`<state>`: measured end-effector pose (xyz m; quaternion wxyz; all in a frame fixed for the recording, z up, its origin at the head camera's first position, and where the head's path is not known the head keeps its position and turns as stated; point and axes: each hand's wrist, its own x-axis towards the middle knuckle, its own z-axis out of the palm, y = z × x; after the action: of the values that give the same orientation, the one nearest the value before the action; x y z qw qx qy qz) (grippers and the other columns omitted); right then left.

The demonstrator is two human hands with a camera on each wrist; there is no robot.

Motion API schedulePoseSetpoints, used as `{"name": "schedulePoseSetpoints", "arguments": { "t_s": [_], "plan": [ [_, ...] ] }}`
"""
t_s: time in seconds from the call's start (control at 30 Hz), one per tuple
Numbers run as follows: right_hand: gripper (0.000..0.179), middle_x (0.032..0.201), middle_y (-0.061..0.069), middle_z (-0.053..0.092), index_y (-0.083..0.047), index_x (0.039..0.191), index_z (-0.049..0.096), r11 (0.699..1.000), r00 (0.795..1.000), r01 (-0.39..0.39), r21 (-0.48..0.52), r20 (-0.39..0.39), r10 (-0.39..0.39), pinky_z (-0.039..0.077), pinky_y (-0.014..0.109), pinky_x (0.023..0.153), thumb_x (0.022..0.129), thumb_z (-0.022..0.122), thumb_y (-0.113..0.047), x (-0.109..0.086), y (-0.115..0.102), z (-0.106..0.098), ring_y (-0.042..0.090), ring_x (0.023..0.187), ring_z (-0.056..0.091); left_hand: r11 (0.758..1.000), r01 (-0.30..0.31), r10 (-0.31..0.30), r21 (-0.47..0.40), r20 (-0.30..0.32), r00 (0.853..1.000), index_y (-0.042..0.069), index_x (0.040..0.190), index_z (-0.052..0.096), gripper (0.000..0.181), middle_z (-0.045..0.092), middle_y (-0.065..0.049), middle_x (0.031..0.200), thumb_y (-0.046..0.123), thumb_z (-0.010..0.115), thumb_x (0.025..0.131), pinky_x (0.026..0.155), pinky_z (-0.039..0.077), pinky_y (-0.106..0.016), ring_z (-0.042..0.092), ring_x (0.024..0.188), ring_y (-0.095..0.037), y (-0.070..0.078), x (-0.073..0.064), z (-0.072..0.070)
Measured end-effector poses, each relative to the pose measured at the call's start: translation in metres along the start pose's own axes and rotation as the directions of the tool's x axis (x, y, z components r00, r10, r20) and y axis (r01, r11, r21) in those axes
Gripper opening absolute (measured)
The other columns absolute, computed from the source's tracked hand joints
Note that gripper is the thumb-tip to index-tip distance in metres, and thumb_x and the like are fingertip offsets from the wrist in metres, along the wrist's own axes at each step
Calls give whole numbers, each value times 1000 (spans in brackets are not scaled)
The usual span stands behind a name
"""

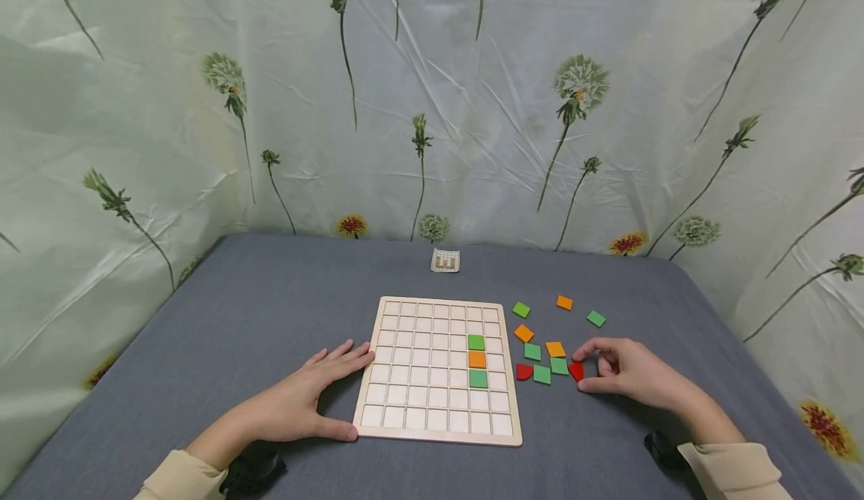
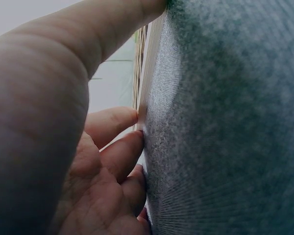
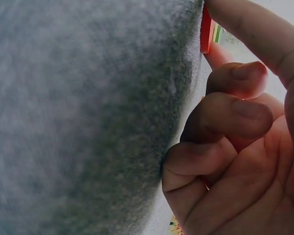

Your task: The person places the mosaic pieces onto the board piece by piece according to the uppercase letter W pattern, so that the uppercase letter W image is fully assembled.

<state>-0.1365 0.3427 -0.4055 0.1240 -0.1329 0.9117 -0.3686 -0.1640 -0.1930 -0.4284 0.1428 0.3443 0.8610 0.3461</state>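
A pale wooden grid board (image 1: 439,435) lies on the cloth, with a light green tile (image 1: 475,342), an orange tile (image 1: 476,359) and a darker green tile (image 1: 478,378) stacked in one column of its squares. Along the board's left edge my left hand (image 1: 304,395) is spread, thumb and fingertips touching the rim. To the right of the loose tiles, my right hand (image 1: 631,372) pinches a red tile (image 1: 576,371) between thumb and index finger, low at the cloth. The right wrist view shows that red tile (image 3: 206,29) at the fingertips, with the other fingers curled.
Several loose tiles lie right of the board, among them a red rounded piece (image 1: 524,372), a green tile (image 1: 542,375) and an orange tile (image 1: 564,303). A small printed card (image 1: 445,261) lies behind the board. A flower-patterned curtain (image 1: 499,110) hangs around the grey table (image 1: 290,290).
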Motion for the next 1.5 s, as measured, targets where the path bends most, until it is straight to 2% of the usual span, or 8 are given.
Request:
{"name": "schedulePoseSetpoints", "arguments": {
  "t_s": [0.27, 0.5, 0.7, 0.87, 1.0, 1.1, 1.27, 1.5],
  "plan": [
    [34, 67, -10, 45, -7, 114, 71, 999, 1000, -17, -28, -16, 17, 37, 22, 55, 92, 86, -28, 1, 0, 1, 0, 57, 39, 1000, -17, 17, 6, -3, 1000, 23, 168, 40, 101, 33, -5, 177, 56, 88, 85, 130, -2, -17, 20, 165, -45, 1, 0, 0],
    [33, 67, -10, 45, -8, 112, 71, 998, 999, -40, -54, -19, 39, 36, 22, 55, 91, 87, -29, 2, -1, 2, 1, 57, 40, 1000, -12, 12, 3, -2, 1000, 23, 168, 40, 102, 33, -6, 177, 55, 88, 85, 134, 4, -40, 21, 165, -46, 0, 0, 0],
    [30, 66, -10, 42, -9, 112, 71, 999, 1000, -22, -49, -19, 21, 35, 23, 55, 92, 86, -26, 2, 1, 2, 0, 56, 38, 1000, -9, 9, 1, 2, 1000, 23, 168, 39, 102, 33, -5, 177, 55, 88, 85, 134, 4, -42, 20, 165, -46, 1, 0, 0],
    [30, 67, -11, 42, -8, 117, 72, 1000, 1000, 0, -25, -5, 0, 35, 23, 56, 94, 84, -22, 3, 2, 2, 0, 57, 38, 1000, -7, 7, -1, 1, 1000, 24, 168, 39, 102, 33, -5, 177, 56, 88, 85, 134, 1, -35, 19, 166, -46, 0, 0, 0],
    [30, 66, -10, 43, -7, 120, 74, 1000, 1000, 8, -19, 20, -8, 35, 23, 55, 95, 83, -21, 4, 2, 1, 1, 57, 40, 1000, -2, 2, -16, 2, 1000, 25, 168, 40, 102, 32, -4, 178, 58, 87, 84, 127, -5, -12, 18, 166, -46, -2, 2, 1],
    [30, 67, -10, 43, -7, 122, 74, 1000, 999, 19, -16, 32, -19, 34, 24, 55, 96, 82, -20, 4, 2, 1, 1, 58, 40, 1000, -6, 6, -16, -2, 1000, 25, 168, 40, 102, 32, -4, 178, 58, 87, 84, 120, -6, -4, 18, 166, -46, -3, 2, 2],
    [28, 67, -11, 43, -8, 120, 74, 999, 999, 31, -23, 29, -31, 35, 23, 55, 96, 82, -22, 4, 2, -1, 0, 58, 41, 1000, -7, 7, -13, -1, 1000, 25, 168, 40, 102, 32, -5, 178, 58, 87, 84, 117, -7, -1, 18, 166, -46, -3, 2, 2],
    [26, 67, -12, 43, -9, 117, 75, 999, 999, 41, -15, 16, -41, 36, 23, 55, 96, 82, -21, -1, 7, -6, -1, 59, 40, 1000, -17, 17, 1, -2, 1000, 23, 168, 39, 101, 32, -6, 177, 55, 88, 85, 131, -1, -22, 20, 165, -47, -1, 1, 1]
  ]
}}
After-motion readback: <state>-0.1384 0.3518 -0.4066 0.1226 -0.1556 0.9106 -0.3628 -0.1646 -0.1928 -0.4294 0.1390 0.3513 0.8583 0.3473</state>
